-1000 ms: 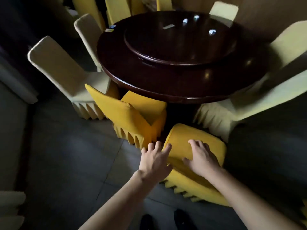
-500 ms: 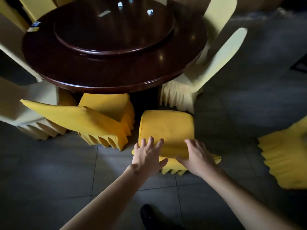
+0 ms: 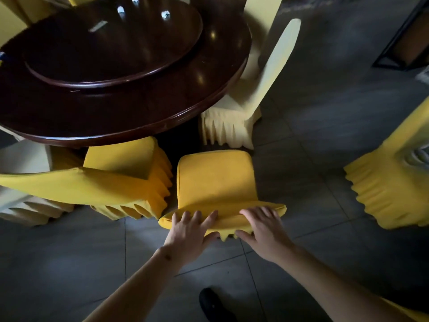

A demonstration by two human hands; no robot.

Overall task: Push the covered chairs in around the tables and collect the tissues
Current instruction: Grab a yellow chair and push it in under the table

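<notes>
A chair in a bright yellow cover [image 3: 216,180] stands in front of me, its seat pointing at the round dark wooden table [image 3: 130,108]. My left hand [image 3: 189,231] and my right hand [image 3: 262,226] both grip the top edge of its backrest, fingers over the front, thumbs behind. The seat's front edge sits close to the table rim but not under it. A small white slip, maybe a tissue [image 3: 97,26], lies on the turntable [image 3: 111,49].
Another yellow covered chair [image 3: 120,180] is tucked at the table to the left. A pale cream chair [image 3: 246,108] stands at the right of the table, another cream one [image 3: 21,159] at far left. A third yellow chair [image 3: 394,182] stands apart on the grey tiled floor, right.
The view has swung to the right, so the table sits further left and the yellow chair on the right has come into view. Both hands stay on the backrest.
</notes>
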